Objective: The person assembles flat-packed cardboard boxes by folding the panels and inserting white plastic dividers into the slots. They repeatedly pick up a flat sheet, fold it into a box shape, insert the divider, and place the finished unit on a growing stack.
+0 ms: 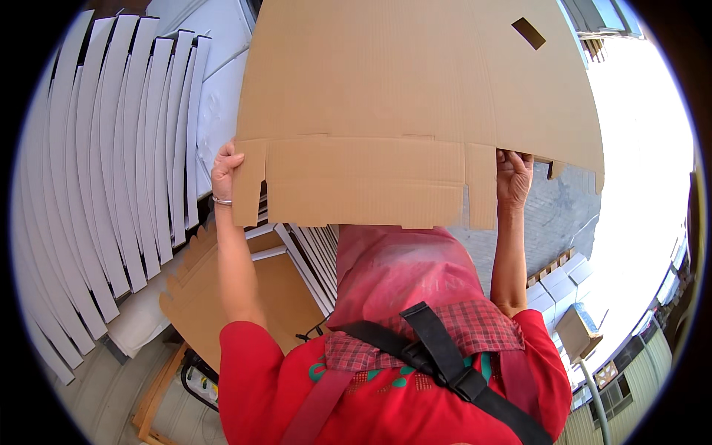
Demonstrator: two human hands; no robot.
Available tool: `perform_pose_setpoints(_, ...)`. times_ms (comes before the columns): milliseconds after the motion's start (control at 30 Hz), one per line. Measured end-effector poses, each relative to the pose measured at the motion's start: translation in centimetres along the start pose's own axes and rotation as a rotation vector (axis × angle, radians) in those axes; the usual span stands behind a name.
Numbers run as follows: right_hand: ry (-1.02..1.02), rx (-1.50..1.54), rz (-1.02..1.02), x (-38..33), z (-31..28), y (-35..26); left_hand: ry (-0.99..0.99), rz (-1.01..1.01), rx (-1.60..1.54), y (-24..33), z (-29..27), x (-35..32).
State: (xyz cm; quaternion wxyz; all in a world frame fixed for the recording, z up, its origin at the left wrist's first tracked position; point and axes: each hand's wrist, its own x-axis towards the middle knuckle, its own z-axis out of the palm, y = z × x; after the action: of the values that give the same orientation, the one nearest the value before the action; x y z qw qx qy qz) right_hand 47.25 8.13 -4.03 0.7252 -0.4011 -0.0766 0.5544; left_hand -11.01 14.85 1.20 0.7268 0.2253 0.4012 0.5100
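A large flat cardboard box blank (371, 81), creased and slotted along its near edge, is held up in front of me. My left hand (225, 172) pinches its left edge near the corner flap, thumb on the upper face. On the right, my right hand (513, 176) grips the near edge beside a narrow flap, with the fingers curled and partly hidden by the board. A rectangular cut-out shows toward the blank's far right. Both arms are stretched forward, and the blank's near flaps hang above my red apron (404, 271).
Tall stacks of white flat panels (111, 163) stand at the left. More brown cardboard (274, 297) lies low beside my left arm, next to a wooden frame (159, 393). White boxes (560, 285) and a grey surface (549, 219) are at the right.
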Motion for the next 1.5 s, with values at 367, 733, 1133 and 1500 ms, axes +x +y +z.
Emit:
perform_pose_setpoints(367, -0.249, 0.037, -0.432, 0.7, 24.4, -7.3, -0.111, 0.542, -0.282, 12.2, 12.0, 5.0)
perform_pose_setpoints(733, -0.168, -0.332, -0.360, 12.6, 23.4, -5.8, -0.320, 0.781, 0.220, 15.4, 17.3, 9.6)
perform_pose_setpoints(1133, -0.279, -0.661, -0.390, 3.9, 19.7, -3.9, -0.387, 0.543, 0.671, 18.8, 11.2, 5.5)
perform_pose_setpoints(1500, -0.468, -1.439, -0.467, -8.9, 15.4, 0.4, -0.103, 0.306, 1.366, 1.0, 3.0, -4.6)
